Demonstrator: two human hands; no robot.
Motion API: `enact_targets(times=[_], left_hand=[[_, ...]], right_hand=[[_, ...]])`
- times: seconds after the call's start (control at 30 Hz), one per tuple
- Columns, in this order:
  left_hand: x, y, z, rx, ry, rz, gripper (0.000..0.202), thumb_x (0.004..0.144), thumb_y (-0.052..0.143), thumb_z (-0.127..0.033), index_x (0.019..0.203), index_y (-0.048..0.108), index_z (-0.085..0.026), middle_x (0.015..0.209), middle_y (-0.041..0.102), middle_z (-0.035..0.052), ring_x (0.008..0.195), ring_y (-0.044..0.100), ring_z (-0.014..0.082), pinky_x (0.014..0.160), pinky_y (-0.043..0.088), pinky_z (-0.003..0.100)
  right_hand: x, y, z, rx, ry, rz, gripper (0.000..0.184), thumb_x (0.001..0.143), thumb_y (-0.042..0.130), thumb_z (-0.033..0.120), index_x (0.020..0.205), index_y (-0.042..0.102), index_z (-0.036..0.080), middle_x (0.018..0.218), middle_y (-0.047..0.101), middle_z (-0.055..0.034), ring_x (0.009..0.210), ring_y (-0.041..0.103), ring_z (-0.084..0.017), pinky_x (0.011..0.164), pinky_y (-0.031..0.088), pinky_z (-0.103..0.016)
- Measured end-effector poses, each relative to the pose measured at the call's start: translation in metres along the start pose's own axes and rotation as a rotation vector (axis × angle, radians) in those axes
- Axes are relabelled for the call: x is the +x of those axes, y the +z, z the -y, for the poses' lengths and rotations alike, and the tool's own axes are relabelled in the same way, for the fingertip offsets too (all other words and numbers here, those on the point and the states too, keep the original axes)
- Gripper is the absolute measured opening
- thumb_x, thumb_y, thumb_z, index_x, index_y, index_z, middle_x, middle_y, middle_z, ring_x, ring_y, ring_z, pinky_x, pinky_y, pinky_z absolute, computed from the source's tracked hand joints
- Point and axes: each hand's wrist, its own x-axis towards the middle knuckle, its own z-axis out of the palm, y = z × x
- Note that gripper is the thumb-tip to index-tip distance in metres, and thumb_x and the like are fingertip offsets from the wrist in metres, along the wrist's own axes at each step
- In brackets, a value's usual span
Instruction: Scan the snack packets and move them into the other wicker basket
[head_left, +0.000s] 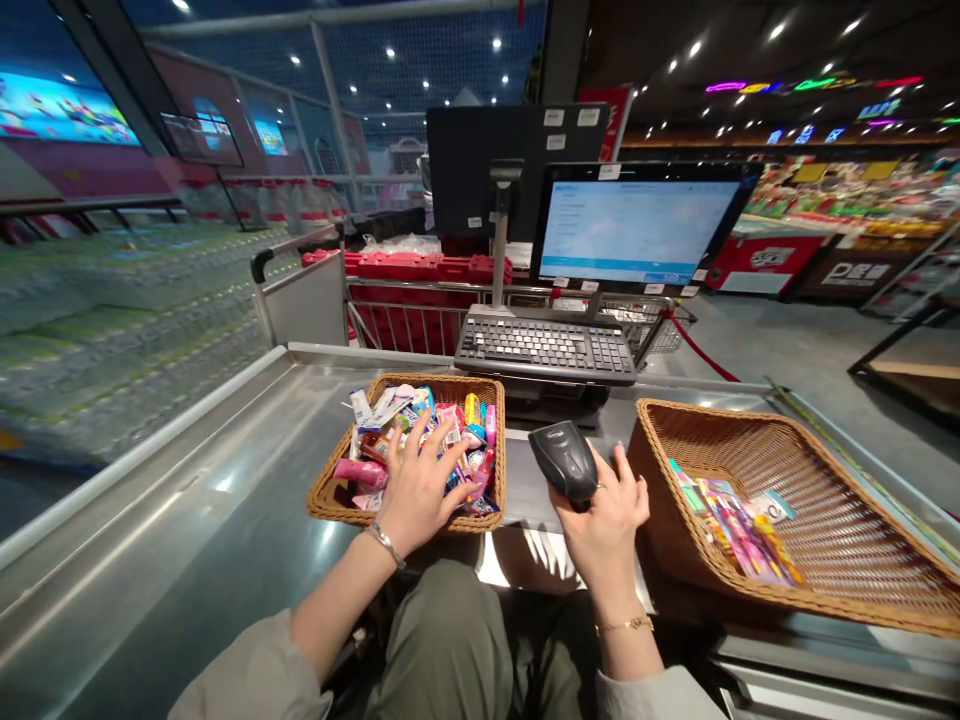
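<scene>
My left hand [422, 478] lies over the smaller wicker basket [330, 497], its fingers spread on the heap of small packaged goods. A pink tube-like item [360, 473] sits beside my fingers at the left, and a yellow item [471, 408] lies near the basket's far right corner. My right hand [604, 515] grips a black barcode scanner [564, 460] above the counter between the two baskets. Its head tilts up and to the left. To the right, the larger wicker basket [847, 480] holds several colourful flat packs [739, 530].
Behind the baskets stands a black keyboard [544, 342] under a lit monitor [637, 230]. The metal counter [187, 520] has a raised rim along its left side. Beyond it are a shopping cart [405, 312] and stacks of bottled drinks [135, 320].
</scene>
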Motion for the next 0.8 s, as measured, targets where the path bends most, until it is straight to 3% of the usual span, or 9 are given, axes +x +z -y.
enact_targets(times=[0.23, 0.43, 0.57, 0.67, 0.8], left_hand=[[-0.015, 0.010, -0.009, -0.046, 0.073, 0.053, 0.045, 0.082, 0.066, -0.054, 0.123, 0.064, -0.035, 0.152, 0.044, 0.0035, 0.144, 0.029, 0.0374, 0.115, 0.014, 0.068], [-0.013, 0.016, -0.012, -0.072, 0.134, 0.056, 0.014, 0.083, 0.070, -0.043, 0.089, 0.072, -0.031, 0.150, 0.048, -0.0017, 0.145, 0.029, 0.0359, 0.115, 0.012, 0.069], [-0.008, 0.014, -0.011, -0.047, 0.148, 0.049, 0.013, 0.085, 0.068, -0.037, 0.077, 0.068, -0.026, 0.148, 0.050, -0.0034, 0.144, 0.030, 0.0357, 0.115, 0.011, 0.070], [-0.001, 0.007, -0.009, -0.034, 0.105, -0.007, 0.013, 0.085, 0.068, -0.033, 0.076, 0.067, -0.025, 0.144, 0.054, -0.0027, 0.144, 0.030, 0.0359, 0.115, 0.011, 0.070], [0.017, -0.002, -0.003, -0.054, -0.028, -0.165, 0.017, 0.087, 0.066, -0.037, 0.074, 0.069, -0.025, 0.138, 0.060, 0.0007, 0.144, 0.031, 0.0349, 0.114, 0.014, 0.067]], right_hand=[[-0.007, 0.008, 0.000, -0.009, -0.017, 0.019, 0.016, 0.083, 0.059, 0.036, 0.084, 0.062, 0.020, 0.131, 0.063, -0.0091, 0.141, 0.034, -0.034, 0.111, 0.018, -0.064], [-0.008, 0.010, -0.002, -0.001, 0.000, 0.017, 0.017, 0.082, 0.057, 0.037, 0.081, 0.062, 0.020, 0.130, 0.064, -0.0092, 0.141, 0.035, -0.033, 0.111, 0.017, -0.063], [-0.008, 0.009, -0.003, 0.000, 0.010, 0.029, 0.017, 0.082, 0.057, 0.036, 0.083, 0.063, 0.021, 0.129, 0.064, -0.0093, 0.141, 0.035, -0.033, 0.111, 0.018, -0.063], [-0.008, 0.009, -0.003, 0.003, 0.010, 0.035, 0.017, 0.082, 0.057, 0.036, 0.084, 0.064, 0.021, 0.130, 0.063, -0.0090, 0.141, 0.034, -0.033, 0.111, 0.018, -0.063], [-0.009, 0.009, -0.003, -0.004, 0.004, 0.038, 0.016, 0.082, 0.058, 0.036, 0.084, 0.064, 0.021, 0.131, 0.063, -0.0083, 0.141, 0.034, -0.033, 0.111, 0.018, -0.064]])
